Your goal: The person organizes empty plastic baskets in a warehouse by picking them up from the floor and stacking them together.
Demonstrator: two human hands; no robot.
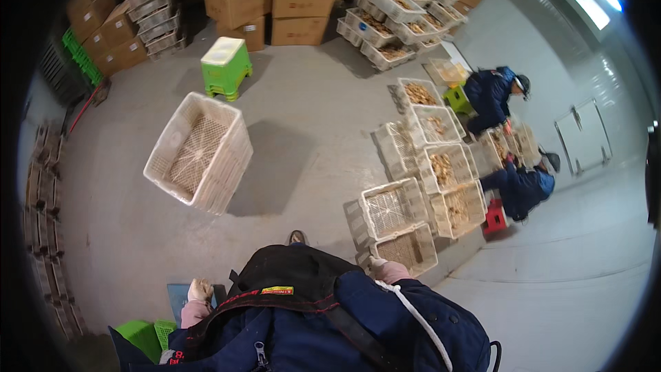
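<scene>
My left hand (200,289), in a pale glove with a pink sleeve, hangs low beside my body with its fingers curled. Behind it shows a flat blue-grey surface (177,297); whether the two touch is unclear. My right hand (379,262), also pale-gloved, is beside the near edge of a white plastic crate (426,248) with a brownish bottom. Contact with that crate cannot be made out. Just beyond stands a white mesh crate (392,209) with nothing in it. A tall stack of nested white crates (227,165) rises from the floor ahead of me.
Two people in dark blue jackets (488,98) (534,191) sit by the right wall among crates of brownish pieces (443,168). A green stool (225,70) stands ahead. Cardboard boxes (304,5) and filled crates (395,2) line the back. Green baskets (138,338) are at lower left.
</scene>
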